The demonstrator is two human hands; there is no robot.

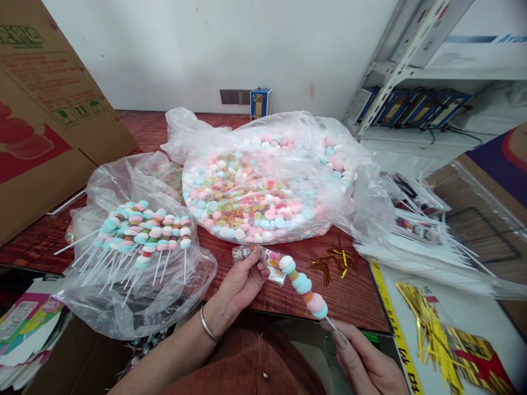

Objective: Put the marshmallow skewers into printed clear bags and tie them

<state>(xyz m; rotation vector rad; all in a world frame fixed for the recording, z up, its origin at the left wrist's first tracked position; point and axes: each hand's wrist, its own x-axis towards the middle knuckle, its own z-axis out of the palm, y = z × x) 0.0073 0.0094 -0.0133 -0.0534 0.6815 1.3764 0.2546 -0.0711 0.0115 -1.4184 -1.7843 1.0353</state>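
My right hand pinches the white stick of a marshmallow skewer. Pink, white and blue marshmallows alternate on it with orange and green gummy rings. My left hand, with a bracelet at its wrist, is closed on a small clear printed plastic bag, close to the skewer's top end. Whether that end is inside the bag is hard to make out. Silvery packaging shows just below the bag. To the left, a pile of finished-looking skewers lies on clear plastic sheeting.
A big plastic-covered heap of marshmallows and gummy rings fills the table's middle. Gold twist ties lie at right, more beyond the yellow tape. White sticks are bagged at right. A cardboard box stands left.
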